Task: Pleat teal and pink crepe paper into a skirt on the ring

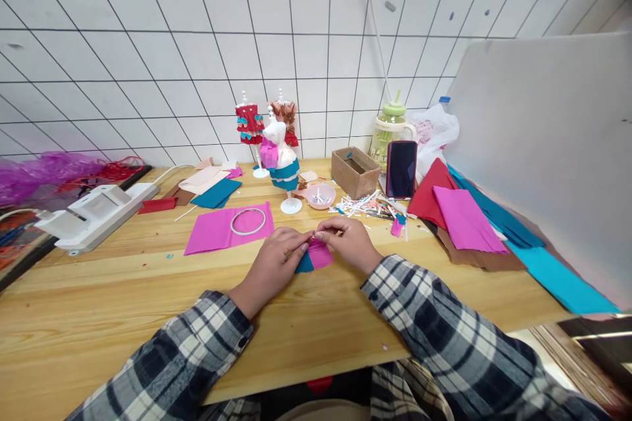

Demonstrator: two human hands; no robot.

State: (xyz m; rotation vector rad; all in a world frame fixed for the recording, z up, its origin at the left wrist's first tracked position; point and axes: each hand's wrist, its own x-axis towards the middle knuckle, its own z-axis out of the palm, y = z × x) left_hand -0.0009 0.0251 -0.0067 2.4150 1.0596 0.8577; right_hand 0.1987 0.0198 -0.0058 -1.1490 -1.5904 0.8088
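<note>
Both hands meet over a small folded piece of pink and teal felt (pixel 315 256) on the wooden table (pixel 123 289). My left hand (pixel 273 262) pinches its left edge with closed fingers. My right hand (pixel 348 241) pinches its top right edge, fingers closed too. Just beyond the hands lies a pink felt sheet (pixel 217 230) with a white ring (pixel 247 221) on it. A small white mannequin (pixel 283 164) dressed in pink, white and teal stands behind the hands.
Two more dressed mannequins (pixel 251 125) stand near the tiled wall. A pink bowl (pixel 320 196), a cardboard box (pixel 354 172), a phone (pixel 401 168), a bottle (pixel 390 131) and paper scraps (pixel 365 205) sit at the back right. Stacked felt sheets (pixel 469 220) lie right; a white power strip (pixel 99 210) lies left.
</note>
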